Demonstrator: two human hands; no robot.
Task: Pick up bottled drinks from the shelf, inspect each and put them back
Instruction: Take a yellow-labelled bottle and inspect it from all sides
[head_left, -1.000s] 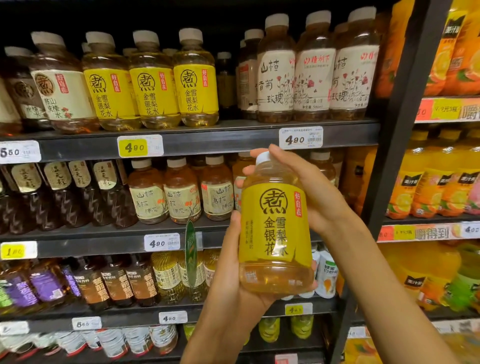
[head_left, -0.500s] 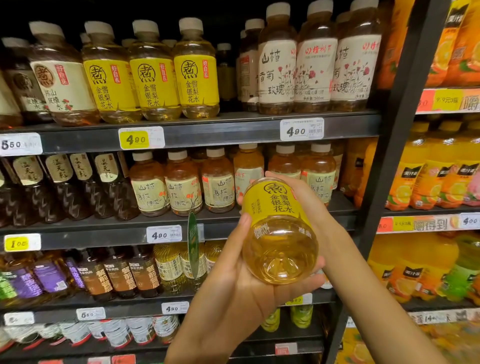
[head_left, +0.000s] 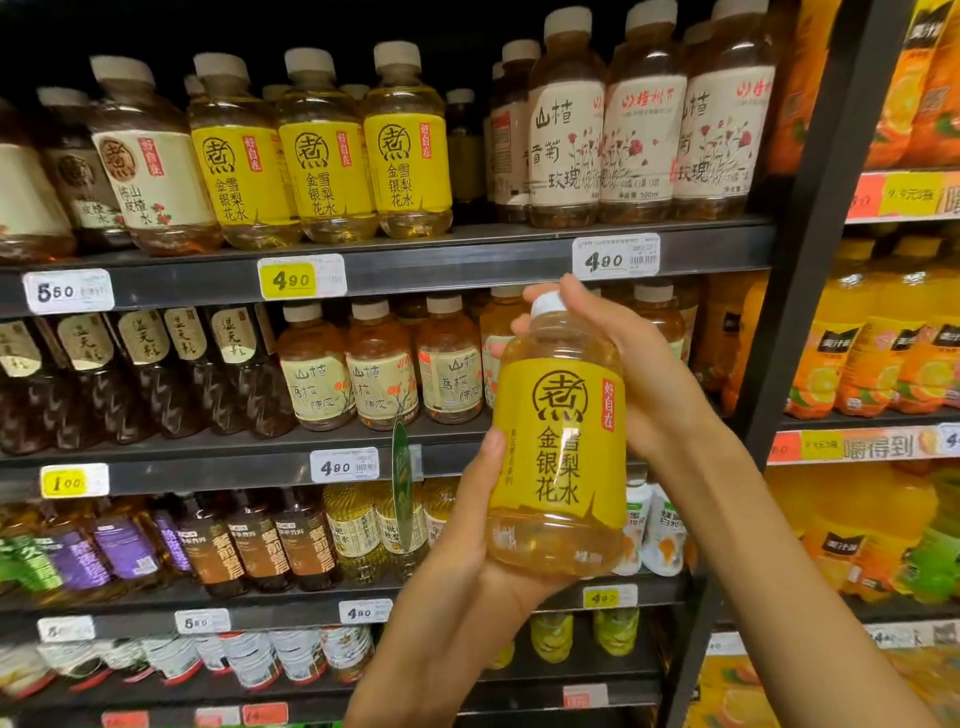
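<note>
Yellow-labelled bottle (head_left: 558, 457) held upright in both hands before the drinks shelf (head_left: 467, 260)

The left hand (head_left: 467, 551) cups the bottle's base and lower left side, thumb lying up along the label; the right hand (head_left: 639, 384) wraps the upper right side, fingers curled over the white cap. Behind, on the top shelf to the left, three matching yellow-labelled bottles (head_left: 322, 171) stand in a row; orange juice bottles (head_left: 883, 364) fill the bay at far right.
</note>
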